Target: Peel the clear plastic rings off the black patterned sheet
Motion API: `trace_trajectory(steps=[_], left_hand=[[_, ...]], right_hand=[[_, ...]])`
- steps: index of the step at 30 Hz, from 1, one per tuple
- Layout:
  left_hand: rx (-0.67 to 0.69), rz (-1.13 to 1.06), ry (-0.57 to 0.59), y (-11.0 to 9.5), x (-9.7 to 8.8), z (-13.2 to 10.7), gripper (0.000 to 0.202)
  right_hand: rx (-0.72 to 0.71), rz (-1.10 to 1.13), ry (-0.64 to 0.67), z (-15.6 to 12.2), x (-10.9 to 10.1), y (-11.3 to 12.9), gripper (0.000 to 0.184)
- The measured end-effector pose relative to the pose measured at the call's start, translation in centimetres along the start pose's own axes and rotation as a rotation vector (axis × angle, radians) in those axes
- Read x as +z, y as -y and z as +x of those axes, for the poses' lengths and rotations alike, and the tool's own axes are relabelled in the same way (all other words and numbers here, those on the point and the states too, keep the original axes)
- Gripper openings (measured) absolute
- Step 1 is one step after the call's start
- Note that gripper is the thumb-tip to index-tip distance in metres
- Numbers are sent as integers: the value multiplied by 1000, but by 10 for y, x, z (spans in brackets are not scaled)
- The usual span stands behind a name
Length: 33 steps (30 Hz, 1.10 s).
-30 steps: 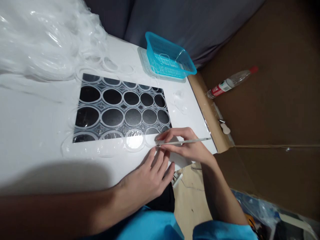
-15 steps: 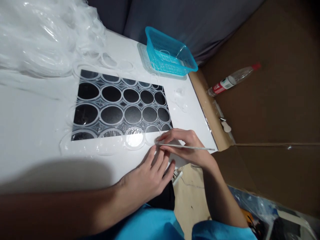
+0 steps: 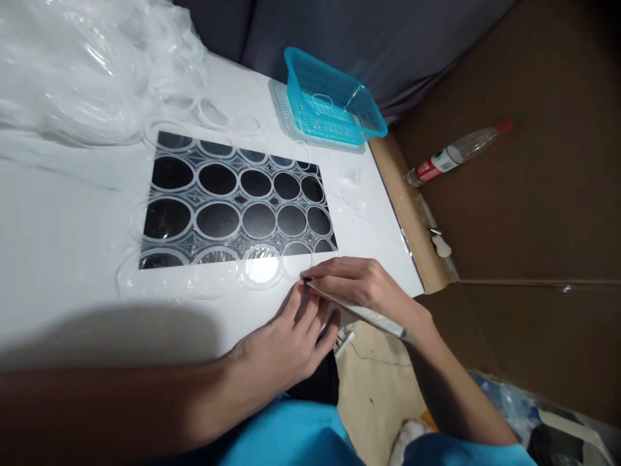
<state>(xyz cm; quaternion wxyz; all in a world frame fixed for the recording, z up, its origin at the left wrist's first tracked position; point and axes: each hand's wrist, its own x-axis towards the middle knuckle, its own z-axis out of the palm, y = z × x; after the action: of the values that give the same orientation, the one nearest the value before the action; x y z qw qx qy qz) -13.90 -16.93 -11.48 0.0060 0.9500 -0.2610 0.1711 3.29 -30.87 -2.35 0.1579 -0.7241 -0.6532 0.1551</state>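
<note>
A clear plastic sheet of round rings (image 3: 233, 217) lies over a black panel set in the white table (image 3: 63, 259). My right hand (image 3: 363, 285) pinches a thin white stick tool (image 3: 361, 312), whose tip rests at the sheet's near right corner. The fingers of my left hand (image 3: 291, 340) lie stretched out flat on the table just below that tip, touching the edge of the sheet. One ring near the front (image 3: 262, 265) shows bright white.
A turquoise basket (image 3: 332, 107) stands on a clear tray at the table's far right. A heap of clear plastic sheets (image 3: 82, 65) fills the far left. A bottle with a red label (image 3: 453, 155) lies on brown cardboard to the right, beyond the table's edge.
My right hand has turned so that the stick's free end swung down toward me, from pointing right to pointing lower right. The tip stays at the same corner. My left hand has barely moved.
</note>
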Motion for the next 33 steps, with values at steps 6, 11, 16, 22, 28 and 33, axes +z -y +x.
trace_trajectory(steps=[6,11,16,22,28,33], left_hand=[[-1,9,-17,0,-2,0,56],[0,-11,-21,2,-5,1,60],[14,-40,-4,2,-3,1,57],[13,-58,-31,1,-2,1,52],[3,-49,-31,4,-6,3,49],[4,-59,-29,5,-8,4,50]], right_hand=[[45,78,13,5,-6,1,20],[-53,-158,-54,3,4,5,16],[-149,-330,-85,2,9,10,13],[-198,-381,-141,1,14,8,9],[-186,-413,-155,-3,23,3,11],[-188,-378,-164,-5,25,1,13]])
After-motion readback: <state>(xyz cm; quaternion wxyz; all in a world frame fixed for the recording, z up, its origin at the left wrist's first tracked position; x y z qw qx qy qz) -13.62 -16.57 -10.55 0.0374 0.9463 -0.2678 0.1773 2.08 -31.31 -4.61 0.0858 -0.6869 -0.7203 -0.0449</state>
